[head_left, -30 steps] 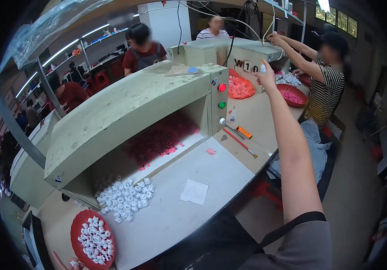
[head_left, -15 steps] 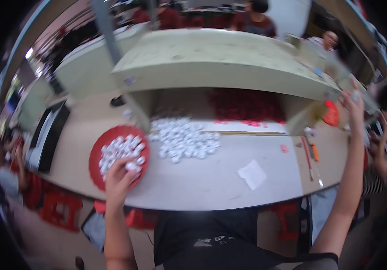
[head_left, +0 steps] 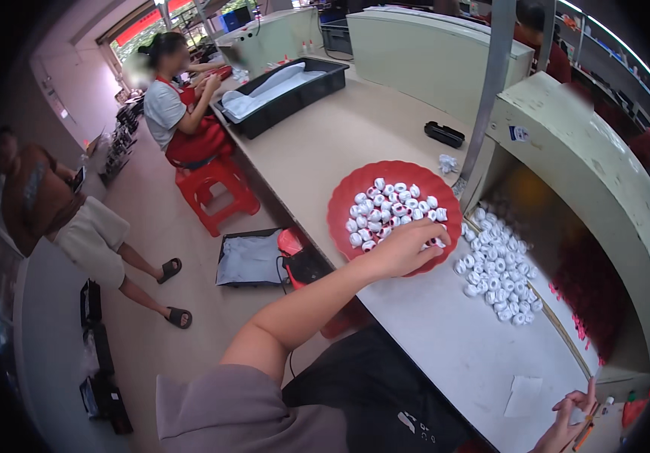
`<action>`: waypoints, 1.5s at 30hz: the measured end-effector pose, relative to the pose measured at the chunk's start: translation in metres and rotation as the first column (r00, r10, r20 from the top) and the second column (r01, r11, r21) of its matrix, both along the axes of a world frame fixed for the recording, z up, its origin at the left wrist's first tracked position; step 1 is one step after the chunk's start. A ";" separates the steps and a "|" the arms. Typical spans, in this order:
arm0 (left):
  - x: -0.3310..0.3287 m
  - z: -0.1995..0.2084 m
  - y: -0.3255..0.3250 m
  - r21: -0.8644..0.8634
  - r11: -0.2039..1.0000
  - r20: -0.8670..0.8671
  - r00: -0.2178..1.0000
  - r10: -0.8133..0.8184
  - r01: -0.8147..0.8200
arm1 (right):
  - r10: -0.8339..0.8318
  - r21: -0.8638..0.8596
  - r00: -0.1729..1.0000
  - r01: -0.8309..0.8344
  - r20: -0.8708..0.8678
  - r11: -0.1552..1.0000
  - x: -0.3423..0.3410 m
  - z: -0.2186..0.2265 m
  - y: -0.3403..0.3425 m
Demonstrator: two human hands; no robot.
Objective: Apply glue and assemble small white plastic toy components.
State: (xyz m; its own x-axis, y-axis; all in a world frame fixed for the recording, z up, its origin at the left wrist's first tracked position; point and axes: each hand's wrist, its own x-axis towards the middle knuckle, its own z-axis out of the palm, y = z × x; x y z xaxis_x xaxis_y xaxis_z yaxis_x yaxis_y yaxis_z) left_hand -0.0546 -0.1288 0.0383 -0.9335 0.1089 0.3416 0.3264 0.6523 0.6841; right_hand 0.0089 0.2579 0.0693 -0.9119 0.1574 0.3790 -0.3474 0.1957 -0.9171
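Note:
A scalloped red bowl stands on the worktable, holding many small white knobbly pieces, some showing dark red. My left hand reaches over its near right rim, thumb and fingers closed around one white piece. Right of the bowl lies a loose heap of similar white ring-like pieces. At the lower right, my right hand is partly cut off by the dark rim of the picture. Its fingers are apart, near a small white sheet, and nothing shows in them.
A shelf unit rises behind the heap, with pink-red pieces beneath it. A metal post, a black object and a black tray stand farther left. One person sits at the table; another stands nearby.
The view has swung left, bringing the aisle and two people into sight. My left hand stays at the bowl; my right hand has come down from the far right to the table.

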 end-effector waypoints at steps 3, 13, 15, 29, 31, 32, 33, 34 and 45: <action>-0.017 -0.010 -0.007 -0.132 0.984 -0.017 0.993 -0.119 0.115 | -0.001 -0.042 0.993 0.006 0.119 0.999 -0.003 -0.016 -0.025; 0.026 0.005 0.002 -0.108 0.982 -0.284 0.952 0.118 -0.154 | 0.278 -0.237 0.856 -0.189 0.436 0.953 0.004 -0.079 -0.038; 0.042 0.010 -0.004 -0.082 0.977 -0.326 0.931 0.162 -0.199 | 0.335 -0.234 0.837 -0.255 0.433 0.938 0.002 -0.077 -0.042; 0.013 0.016 0.013 -0.150 0.987 -0.085 0.993 -0.076 0.062 | 0.227 -0.179 0.914 -0.174 0.337 0.968 0.011 -0.063 -0.071; -0.030 0.011 0.053 -0.141 0.964 -0.061 0.970 -0.236 0.226 | 0.233 -0.198 0.902 -0.170 0.364 0.965 0.010 -0.063 -0.063; -0.050 0.009 0.076 -0.152 0.946 -0.067 0.952 -0.298 0.286 | 0.247 -0.215 0.896 -0.177 0.368 0.961 0.010 -0.064 -0.055; -0.071 0.007 0.097 -0.149 0.938 -0.004 0.948 -0.317 0.313 | 0.179 -0.207 0.909 -0.105 0.377 0.973 0.011 -0.062 -0.049; -0.094 0.005 0.123 -0.144 0.928 0.056 0.939 -0.339 0.343 | 0.184 -0.214 0.915 -0.111 0.359 0.970 0.011 -0.061 -0.041; -0.169 0.005 0.158 -0.159 0.947 0.200 0.948 -0.247 0.280 | 0.166 -0.281 0.913 -0.060 0.372 0.958 0.027 -0.074 -0.018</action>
State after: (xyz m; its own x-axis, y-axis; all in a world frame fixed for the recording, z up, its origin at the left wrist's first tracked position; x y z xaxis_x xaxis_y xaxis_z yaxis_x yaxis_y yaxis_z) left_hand -0.2237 0.0293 0.0430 -0.9060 0.4038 0.1266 0.3894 0.6783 0.6231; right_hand 0.0355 0.2403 -0.0047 -0.9950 0.0877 -0.0479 0.0405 -0.0851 -0.9956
